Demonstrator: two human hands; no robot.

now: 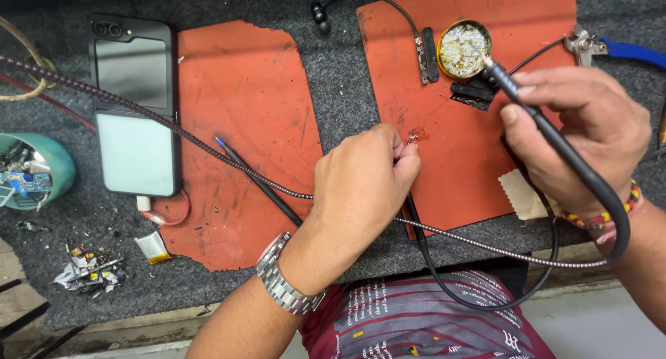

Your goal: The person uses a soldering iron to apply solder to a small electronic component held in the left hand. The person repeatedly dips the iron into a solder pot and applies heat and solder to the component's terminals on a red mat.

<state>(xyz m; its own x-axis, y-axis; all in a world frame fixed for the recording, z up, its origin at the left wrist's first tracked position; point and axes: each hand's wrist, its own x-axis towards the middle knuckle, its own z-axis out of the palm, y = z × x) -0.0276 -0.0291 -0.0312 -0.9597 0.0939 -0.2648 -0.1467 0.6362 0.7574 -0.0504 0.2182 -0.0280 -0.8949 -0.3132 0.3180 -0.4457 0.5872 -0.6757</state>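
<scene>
Soldering iron (555,133) is held in the right hand (576,137), fingers wrapped tightly around its black handle, tip dipped into a round brass tin (464,49) filled with pale, shiny tip-cleaning wool, near the far edge of the right red mat (458,165). Left hand (364,185) pinches a thin wire (414,135) between thumb and forefinger above that mat's middle. Teal cup (59,172) at the bench's left edge contains small circuit boards and loose parts. Folding phone (135,106) lies beside the left red mat (243,123).
</scene>
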